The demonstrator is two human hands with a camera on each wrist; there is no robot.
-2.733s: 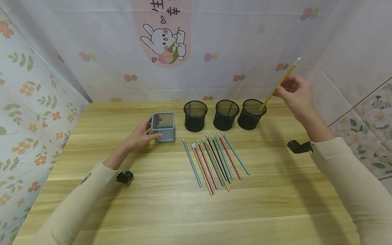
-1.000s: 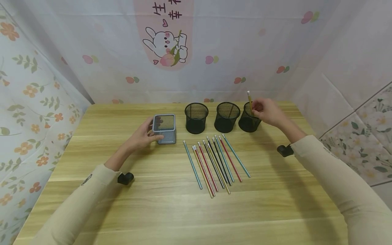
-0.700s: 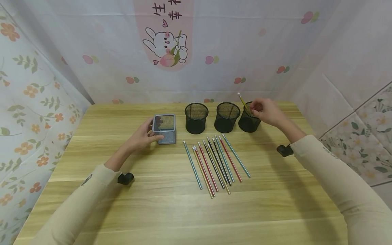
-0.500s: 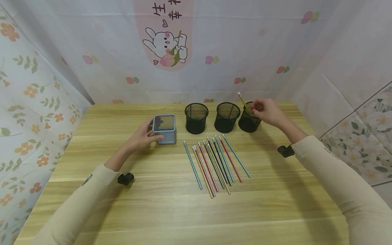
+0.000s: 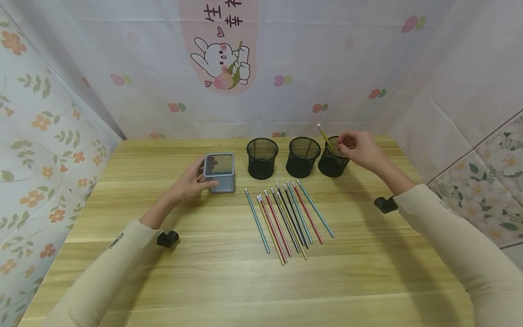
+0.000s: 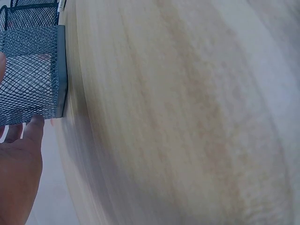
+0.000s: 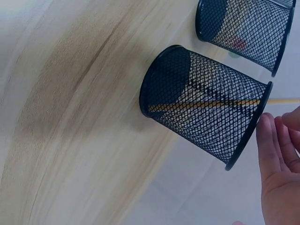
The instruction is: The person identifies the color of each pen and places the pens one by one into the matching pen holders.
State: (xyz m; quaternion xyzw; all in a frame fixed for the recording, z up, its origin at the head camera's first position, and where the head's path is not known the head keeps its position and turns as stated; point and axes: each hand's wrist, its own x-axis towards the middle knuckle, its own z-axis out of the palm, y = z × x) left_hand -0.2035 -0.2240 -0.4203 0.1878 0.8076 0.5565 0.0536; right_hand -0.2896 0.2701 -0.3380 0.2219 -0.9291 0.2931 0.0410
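My left hand (image 5: 188,182) holds a grey square mesh pencil holder (image 5: 224,184), thumb on its front and fingers on the far side. In the left wrist view, fingertips touch the holder's mesh wall (image 6: 33,79). A yellow pencil (image 5: 323,133) with a white eraser stands in the rightmost round black mesh pencil cup (image 5: 332,168), leaning left. Beside that cup's rim is my right hand (image 5: 362,149), fingers loosely bent, apart from the pencil. The right wrist view shows the pencil (image 7: 281,101) through the cup's mesh (image 7: 201,108), its lower end at the bottom.
Two more round black mesh cups, the left one (image 5: 261,168) and the middle one (image 5: 300,167), stand in a row along the back. Several red, blue, black and gold pencils (image 5: 286,222) lie on the wooden table (image 5: 204,290) in front. A patterned curtain (image 5: 143,68) hangs behind.
My right hand lowered the yellow pencil into the rightmost cup and let go, and the pencil tipped left. Lately the hand has drawn slightly right. My left hand stays on the grey holder.
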